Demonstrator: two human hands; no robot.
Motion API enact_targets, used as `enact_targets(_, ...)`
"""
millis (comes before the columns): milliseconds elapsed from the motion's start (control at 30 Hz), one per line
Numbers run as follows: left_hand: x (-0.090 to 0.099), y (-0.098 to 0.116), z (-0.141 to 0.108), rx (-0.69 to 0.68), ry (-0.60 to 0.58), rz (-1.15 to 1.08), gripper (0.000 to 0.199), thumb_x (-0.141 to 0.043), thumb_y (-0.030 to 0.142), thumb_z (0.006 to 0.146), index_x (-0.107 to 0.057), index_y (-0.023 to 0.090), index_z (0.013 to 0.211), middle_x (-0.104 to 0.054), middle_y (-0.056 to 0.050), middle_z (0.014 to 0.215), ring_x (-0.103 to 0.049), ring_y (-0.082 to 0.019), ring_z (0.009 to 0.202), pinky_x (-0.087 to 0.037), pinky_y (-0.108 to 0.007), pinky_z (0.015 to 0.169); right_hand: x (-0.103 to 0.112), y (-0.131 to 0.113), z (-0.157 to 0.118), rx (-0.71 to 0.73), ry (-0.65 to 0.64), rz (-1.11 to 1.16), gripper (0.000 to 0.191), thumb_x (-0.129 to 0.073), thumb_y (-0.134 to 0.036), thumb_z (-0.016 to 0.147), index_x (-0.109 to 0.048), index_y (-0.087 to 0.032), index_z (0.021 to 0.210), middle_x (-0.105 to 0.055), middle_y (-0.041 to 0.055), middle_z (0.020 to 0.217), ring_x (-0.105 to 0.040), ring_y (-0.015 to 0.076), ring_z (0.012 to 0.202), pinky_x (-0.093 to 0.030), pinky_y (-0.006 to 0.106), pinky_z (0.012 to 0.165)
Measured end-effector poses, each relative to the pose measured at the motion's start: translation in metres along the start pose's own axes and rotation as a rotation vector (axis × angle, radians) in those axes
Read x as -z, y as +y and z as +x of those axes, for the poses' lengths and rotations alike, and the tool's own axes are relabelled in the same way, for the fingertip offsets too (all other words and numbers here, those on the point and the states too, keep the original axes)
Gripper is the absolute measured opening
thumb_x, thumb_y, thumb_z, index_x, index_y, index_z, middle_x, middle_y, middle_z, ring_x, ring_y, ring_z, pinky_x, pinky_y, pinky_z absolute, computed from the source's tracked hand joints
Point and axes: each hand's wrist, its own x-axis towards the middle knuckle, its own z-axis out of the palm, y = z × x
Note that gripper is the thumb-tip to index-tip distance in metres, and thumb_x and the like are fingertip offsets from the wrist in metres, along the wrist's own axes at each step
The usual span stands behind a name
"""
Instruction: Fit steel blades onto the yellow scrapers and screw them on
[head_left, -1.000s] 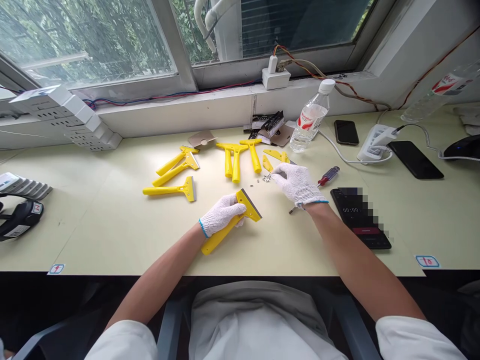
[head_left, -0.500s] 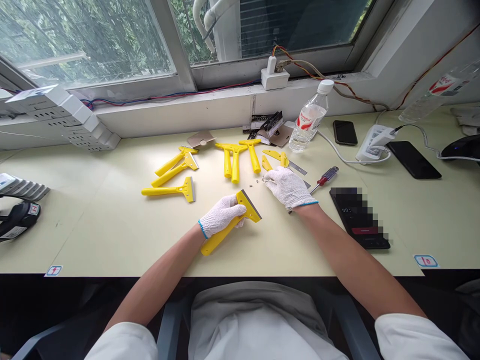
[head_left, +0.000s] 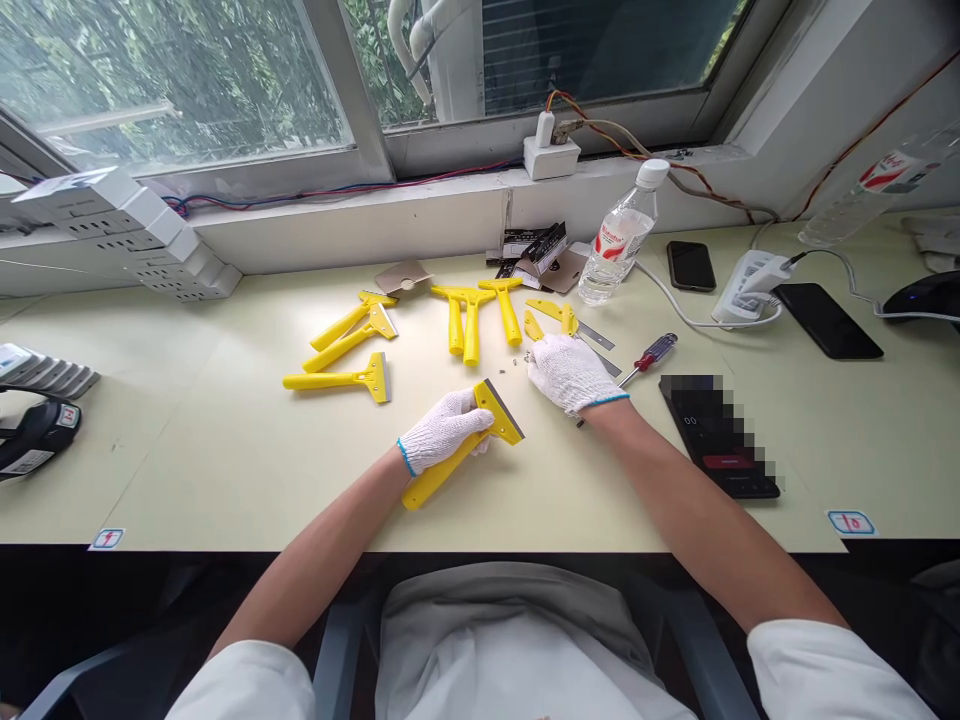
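Observation:
My gloved left hand (head_left: pixel 448 430) is closed around a yellow scraper (head_left: pixel 444 474), its head and dark blade edge pointing up and right. My gloved right hand (head_left: pixel 568 372) is on the table farther right, fingers curled down; whatever they pinch is hidden. Small screws (head_left: pixel 502 371) lie just left of its fingertips. Behind that hand are loose yellow scraper parts (head_left: pixel 553 310) and thin metal blades (head_left: pixel 597 335). A screwdriver (head_left: pixel 655 351) with a clear purple and red handle lies beside the hand, its shaft partly covered by it.
Yellow scrapers with blades (head_left: pixel 346 381) lie at left, yellow scraper handles (head_left: pixel 471 325) at centre back. Behind stand opened small boxes (head_left: pixel 541 252) and a water bottle (head_left: pixel 616 240). Phones (head_left: pixel 712 440), a power strip (head_left: pixel 744 285) and cables are at right. A scanner-like black device (head_left: pixel 39 436) is at far left.
My right hand has shifted slightly left and its fingers have curled in closer over the spot by the screws. The left hand and its scraper have hardly moved.

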Motion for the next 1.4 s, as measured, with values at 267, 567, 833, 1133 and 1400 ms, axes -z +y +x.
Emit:
enact_targets(267, -0.001, 0.002, -0.001, 0.009, 0.003, 0.047, 0.020, -0.067, 0.037, 0.098, -0.067, 0.017, 0.098, -0.069, -0.004, 0.075, -0.063, -0.016, 0.062, -0.051, -0.031, 0.066, 0.007, -0.010, -0.008, 0.119, -0.029, -0.068, 0.024, -0.066, -0.033, 0.108, -0.075, -0.012, 0.113, -0.072, 0.0154, 0.119, -0.068, 0.0240, 0.111, -0.056, 0.040, 0.101)
enact_targets(567, -0.009, 0.006, -0.001, 0.023, 0.043, 0.239, 0.038, -0.070, 0.053, 0.101, -0.069, 0.016, 0.093, -0.069, -0.003, 0.073, -0.065, -0.016, 0.065, -0.053, -0.030, 0.066, -0.004, -0.040, -0.031, 0.393, -0.142, -0.073, 0.016, -0.061, -0.021, 0.101, -0.073, -0.020, 0.090, -0.067, 0.0098, 0.094, -0.056, 0.0236, 0.089, -0.044, 0.041, 0.087)
enact_targets(833, -0.009, 0.001, -0.001, 0.021, 0.043, 0.276, 0.029, -0.065, 0.044, 0.102, -0.071, 0.016, 0.097, -0.073, -0.004, 0.075, -0.069, -0.016, 0.066, -0.056, -0.028, 0.066, -0.015, -0.031, -0.030, 0.369, -0.078, 0.038, 0.011, -0.065, -0.013, 0.093, -0.069, -0.019, 0.085, -0.068, 0.0064, 0.090, -0.060, 0.0214, 0.087, -0.046, 0.037, 0.083)
enact_targets(1133, -0.006, 0.005, -0.005, 0.051, -0.015, 0.322, 0.019, -0.059, 0.031, 0.098, -0.069, 0.017, 0.090, -0.074, -0.003, 0.074, -0.069, -0.016, 0.065, -0.055, -0.027, 0.066, -0.019, -0.024, -0.028, -0.114, -0.263, 0.533, 0.034, -0.077, -0.024, 0.081, -0.069, -0.020, 0.114, -0.070, 0.0022, 0.102, -0.066, 0.0188, 0.092, -0.054, 0.034, 0.083)
enact_targets(1400, -0.005, 0.007, -0.006, 0.077, -0.046, 0.329, 0.023, -0.056, 0.031, 0.100, -0.074, 0.017, 0.101, -0.074, -0.003, 0.076, -0.071, -0.017, 0.068, -0.058, -0.030, 0.070, -0.017, -0.024, -0.025, -0.115, -0.344, 0.576, 0.021, -0.073, -0.029, 0.084, -0.074, -0.019, 0.102, -0.070, 0.0001, 0.090, -0.064, 0.0166, 0.081, -0.052, 0.032, 0.075)
